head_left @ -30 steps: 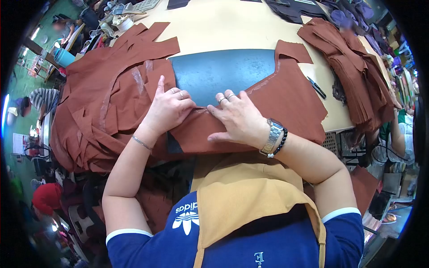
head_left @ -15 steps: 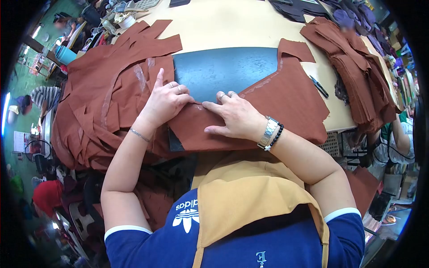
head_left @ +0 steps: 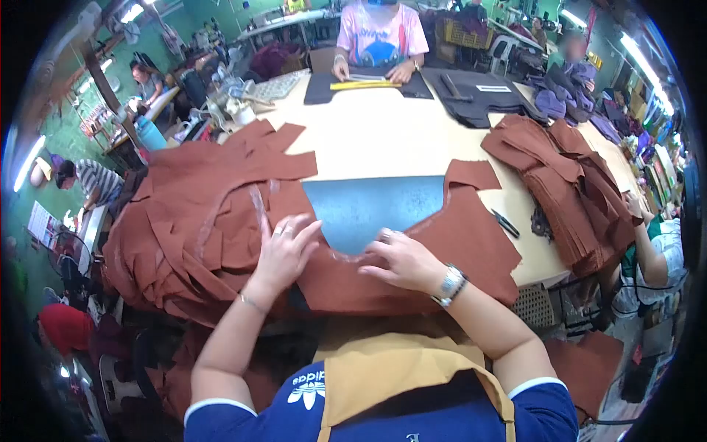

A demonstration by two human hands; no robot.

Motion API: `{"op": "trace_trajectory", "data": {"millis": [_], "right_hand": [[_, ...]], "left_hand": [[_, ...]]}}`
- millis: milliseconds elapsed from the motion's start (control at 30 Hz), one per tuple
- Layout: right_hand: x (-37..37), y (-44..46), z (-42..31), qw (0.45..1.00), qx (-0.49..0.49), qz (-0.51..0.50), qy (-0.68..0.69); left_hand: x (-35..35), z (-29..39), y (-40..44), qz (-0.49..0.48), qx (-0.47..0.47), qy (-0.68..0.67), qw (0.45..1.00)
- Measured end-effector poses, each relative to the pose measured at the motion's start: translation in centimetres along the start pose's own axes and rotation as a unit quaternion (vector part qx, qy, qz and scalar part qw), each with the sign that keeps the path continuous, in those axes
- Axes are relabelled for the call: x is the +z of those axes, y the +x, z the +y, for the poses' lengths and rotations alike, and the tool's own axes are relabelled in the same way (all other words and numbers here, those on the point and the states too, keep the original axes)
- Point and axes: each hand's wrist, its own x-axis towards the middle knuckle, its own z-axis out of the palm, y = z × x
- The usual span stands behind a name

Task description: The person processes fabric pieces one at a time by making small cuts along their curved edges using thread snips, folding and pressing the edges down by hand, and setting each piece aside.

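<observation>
A cut piece of rust-brown fabric (head_left: 449, 250) lies over a blue board (head_left: 368, 210), with a pale glue-like streak along its curved inner edge. My left hand (head_left: 283, 250) is over the left part of that piece, fingers spread and slightly bent, holding nothing visible. On the curved edge rests my right hand (head_left: 409, 264), its fingertips touching the fabric and its thumb apart from them. The contact under the right fingertips is partly hidden.
A heap of brown fabric pieces (head_left: 177, 206) lies left, another stack (head_left: 567, 191) right. A black-handled cutting tool (head_left: 506, 223) lies right of the board. Across the table, a person (head_left: 379, 40) handles dark pieces with a yellow ruler (head_left: 364, 85). Another person's arm (head_left: 648, 236) is at far right.
The view has tilted up, bringing the far side of the table into sight. My left fingers have come off the fabric edge and spread. My right hand stays at the curved edge.
</observation>
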Motion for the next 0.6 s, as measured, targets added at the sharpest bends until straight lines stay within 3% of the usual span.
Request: {"op": "trace_trajectory", "data": {"millis": [33, 167, 367, 433, 500, 533, 600], "right_hand": [[-0.4, -1.1, 0.8, 0.999, 0.013, 0.028, -0.022], [-0.3, -5.6, 3.8, 0.989, 0.064, 0.1, -0.086], [2.3, -6.3, 1.4, 0.986, 0.052, 0.127, -0.089], [2.4, -5.8, 0.9, 0.99, 0.048, 0.114, -0.069], [1.4, -5.1, 0.6, 0.99, 0.038, 0.134, -0.018], [1.1, -4.7, 1.0, 0.988, 0.033, 0.151, 0.016], [0.1, -4.3, 1.5, 0.983, 0.026, 0.175, 0.04]], "left_hand": [[-0.9, 0.8, -1.2, 0.016, -0.065, -0.024, 0.997], [-2.5, 4.2, -7.8, -0.115, -0.178, 0.034, 0.977], [-2.4, 8.7, -8.1, -0.039, -0.207, 0.01, 0.977], [-1.3, 7.6, -8.2, -0.044, -0.257, -0.148, 0.954], [-2.4, 7.1, -7.3, -0.019, -0.394, -0.33, 0.858], [-1.6, 5.3, -8.0, 0.064, -0.425, -0.394, 0.812], [-4.2, 2.7, -8.0, 0.195, -0.495, -0.564, 0.631]]}}
